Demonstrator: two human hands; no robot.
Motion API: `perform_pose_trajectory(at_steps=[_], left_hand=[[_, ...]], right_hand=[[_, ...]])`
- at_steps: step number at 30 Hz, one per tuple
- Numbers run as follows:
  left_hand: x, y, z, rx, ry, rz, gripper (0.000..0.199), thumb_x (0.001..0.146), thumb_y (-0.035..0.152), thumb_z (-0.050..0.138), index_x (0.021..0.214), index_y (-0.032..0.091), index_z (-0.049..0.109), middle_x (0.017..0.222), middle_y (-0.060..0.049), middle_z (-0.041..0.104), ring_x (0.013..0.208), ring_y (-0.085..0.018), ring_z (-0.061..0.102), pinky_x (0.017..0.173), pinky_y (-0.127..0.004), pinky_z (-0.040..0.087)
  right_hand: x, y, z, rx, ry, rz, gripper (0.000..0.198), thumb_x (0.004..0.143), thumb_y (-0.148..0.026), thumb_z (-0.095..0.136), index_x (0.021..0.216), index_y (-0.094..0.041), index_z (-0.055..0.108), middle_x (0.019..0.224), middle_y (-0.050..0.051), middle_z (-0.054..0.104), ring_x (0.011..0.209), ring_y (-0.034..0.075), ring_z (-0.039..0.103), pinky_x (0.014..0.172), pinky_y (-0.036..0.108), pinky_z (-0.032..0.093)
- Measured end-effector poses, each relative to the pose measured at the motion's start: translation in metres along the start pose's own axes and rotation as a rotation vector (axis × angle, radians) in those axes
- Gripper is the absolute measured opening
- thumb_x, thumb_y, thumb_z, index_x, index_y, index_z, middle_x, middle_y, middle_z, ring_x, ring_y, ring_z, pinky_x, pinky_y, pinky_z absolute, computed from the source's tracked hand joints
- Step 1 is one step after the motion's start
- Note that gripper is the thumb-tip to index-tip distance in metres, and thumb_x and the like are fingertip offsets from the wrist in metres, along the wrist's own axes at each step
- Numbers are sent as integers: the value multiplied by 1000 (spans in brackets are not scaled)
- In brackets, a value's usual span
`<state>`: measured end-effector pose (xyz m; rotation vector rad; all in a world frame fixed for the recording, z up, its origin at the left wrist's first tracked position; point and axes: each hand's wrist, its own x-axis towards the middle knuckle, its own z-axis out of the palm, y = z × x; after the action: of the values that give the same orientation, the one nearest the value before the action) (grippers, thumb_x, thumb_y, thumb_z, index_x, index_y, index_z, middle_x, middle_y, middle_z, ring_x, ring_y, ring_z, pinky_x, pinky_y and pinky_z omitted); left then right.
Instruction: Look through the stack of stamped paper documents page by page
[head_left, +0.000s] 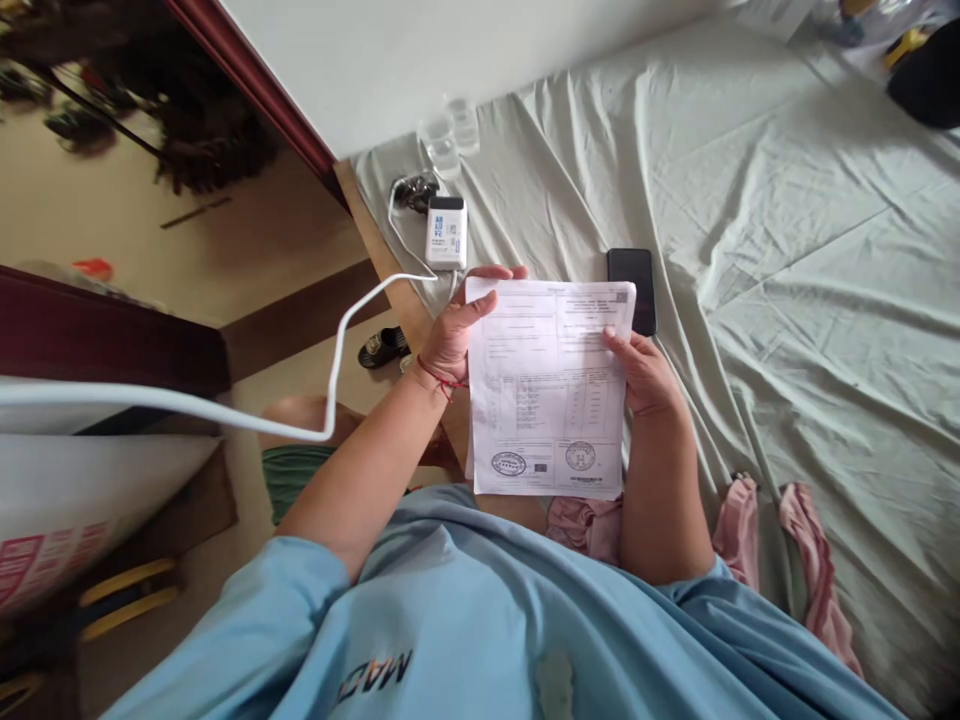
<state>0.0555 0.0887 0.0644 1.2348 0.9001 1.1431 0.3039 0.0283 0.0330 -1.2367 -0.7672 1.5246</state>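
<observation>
Both hands gripped a printed form (550, 385) above the lap: left hand (457, 330) curled on its upper-left edge, right hand (643, 372) pinching the right edge. Black phone (632, 285), probably, lay on the bedsheet (810, 300) behind.

a bed (787, 250) in a creased pale sheet carries a black phone (632, 280), a white power bank (446, 232) and pink cloth (814, 560).

One view only, from the head, looking steeply down over the chest at the left hand (454, 335) and right hand (645, 375), both close below the lens. Beyond the hands lies the bed (810, 300); left of them, the floor (225, 240) drops away.
</observation>
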Motion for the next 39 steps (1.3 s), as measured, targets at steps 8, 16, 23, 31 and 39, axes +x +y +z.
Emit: perform_pose_trajectory(at_steps=[8,16,23,31,39], left_hand=[[-2,1,5,-256,17,-74,32,88,49,71,107,24,64,127,-7,72,125,-32,66,105,-52,55],[5,0,2,-259,24,-91,43,88,56,72,115,23,68,132,-10,72,139,-36,57,113,-54,50],[-27,-14,0,-131,-28,-265,52,87,61,73,116,17,72,124,-14,75,140,-37,57,119,-55,44],[-42,-26,-5,218,113,-33,46,95,64,61,113,22,64,118,-9,71,122,-25,63,112,-43,46],[-52,-33,-1,483,259,97,40,102,62,50,94,24,55,80,0,50,73,-15,49,72,-31,44]], right_hand=[[12,10,-2,85,136,-27,37,67,-53,88,85,-22,78,79,4,79,73,25,75,68,38,63],[10,10,4,77,109,-144,34,77,-49,82,101,-25,78,95,4,81,93,26,76,78,39,63],[14,12,0,79,197,-274,31,82,-50,79,99,-25,76,95,3,80,98,25,75,80,38,63],[16,14,2,-49,167,-467,35,92,-59,67,112,-31,75,107,3,78,105,24,73,86,37,61],[11,8,-1,-86,157,-510,37,97,-60,61,119,-34,76,106,4,77,107,25,72,84,38,61]])
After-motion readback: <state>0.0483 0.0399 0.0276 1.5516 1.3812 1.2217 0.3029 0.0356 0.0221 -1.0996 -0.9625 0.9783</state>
